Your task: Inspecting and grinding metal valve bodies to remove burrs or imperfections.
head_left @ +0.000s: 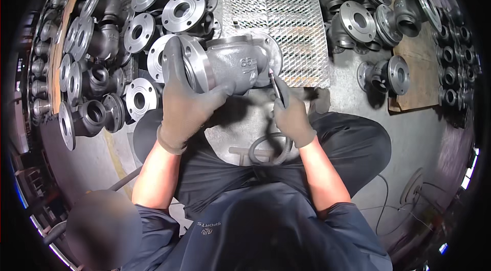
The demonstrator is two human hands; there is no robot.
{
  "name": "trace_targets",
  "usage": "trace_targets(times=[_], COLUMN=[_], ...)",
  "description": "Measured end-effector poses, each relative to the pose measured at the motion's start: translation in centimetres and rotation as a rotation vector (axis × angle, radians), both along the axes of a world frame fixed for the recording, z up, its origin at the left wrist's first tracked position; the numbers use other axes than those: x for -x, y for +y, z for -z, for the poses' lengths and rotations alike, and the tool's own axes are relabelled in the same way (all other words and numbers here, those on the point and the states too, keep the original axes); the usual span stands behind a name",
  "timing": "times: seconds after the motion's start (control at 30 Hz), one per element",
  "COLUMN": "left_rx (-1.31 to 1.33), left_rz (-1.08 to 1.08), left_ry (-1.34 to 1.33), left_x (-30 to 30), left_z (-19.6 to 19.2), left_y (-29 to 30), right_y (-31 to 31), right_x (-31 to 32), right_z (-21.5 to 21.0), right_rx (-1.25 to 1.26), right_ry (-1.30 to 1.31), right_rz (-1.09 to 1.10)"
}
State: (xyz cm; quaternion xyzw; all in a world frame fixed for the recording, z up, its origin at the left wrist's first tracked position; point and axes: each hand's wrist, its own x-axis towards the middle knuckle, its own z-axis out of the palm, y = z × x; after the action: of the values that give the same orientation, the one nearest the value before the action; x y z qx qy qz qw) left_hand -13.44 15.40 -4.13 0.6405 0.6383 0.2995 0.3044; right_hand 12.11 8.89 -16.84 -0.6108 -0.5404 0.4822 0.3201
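Two gloved hands work: left hand [185,98] grips the grey cast-iron flanged valve body [227,62]; right hand [292,116] clasps a slim hose-fed tool [276,87]. Keep the casting braced, tip steady.

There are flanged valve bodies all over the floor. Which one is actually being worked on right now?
The valve body held up over the lap: the left hand grips its flange and the right hand holds a pen-like tool against it. All the others lie untouched in piles.
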Motion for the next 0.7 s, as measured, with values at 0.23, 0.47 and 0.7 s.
trace_targets(times=[0.23,0.47,0.7], left_rx=[-0.056,-0.166,-0.172], left_rz=[0.006,0.058,0.027], left_ry=[0.031,0.136,0.193], left_x=[0.4,0.3,0.3], left_z=[0.6,0.9,0.8], left_y=[-0.1,-0.1,0.0], right_y=[3.1,2.9,2.9], right_x=[0.6,-0.3,-1.0], right_z=[2.5,2.7,1.8], right_rx=[-0.193,0.086,0.175], right_ry=[-0.123,-0.073,-0.055], right_rz=[0.11,0.027,0.027])
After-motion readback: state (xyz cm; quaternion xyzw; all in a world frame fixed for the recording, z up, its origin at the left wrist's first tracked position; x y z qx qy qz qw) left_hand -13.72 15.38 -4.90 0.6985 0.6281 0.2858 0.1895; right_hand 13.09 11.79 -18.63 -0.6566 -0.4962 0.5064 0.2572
